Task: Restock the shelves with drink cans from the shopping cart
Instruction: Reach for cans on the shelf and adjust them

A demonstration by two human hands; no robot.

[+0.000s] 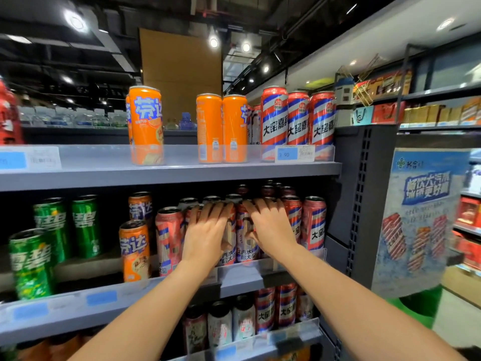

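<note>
Both my hands reach into the middle shelf (242, 278). My left hand (205, 233) grips a red, white and blue striped can (230, 252) from its left side, fingers reaching up to the can's top. Right beside it stands a second striped can (244, 250), and my right hand (270, 227) grips this one from the right. The two cans stand upright, side by side and touching, at the shelf's front among more striped cans (313, 222). The shopping cart is out of view.
Orange cans (134, 252) and green cans (31, 264) stand left on the same shelf. The top shelf (169, 170) holds orange cans (145, 126) and striped cans (298, 121). More cans (265, 308) fill the lower shelf. A dark end panel (364, 204) with a poster (413, 220) stands right.
</note>
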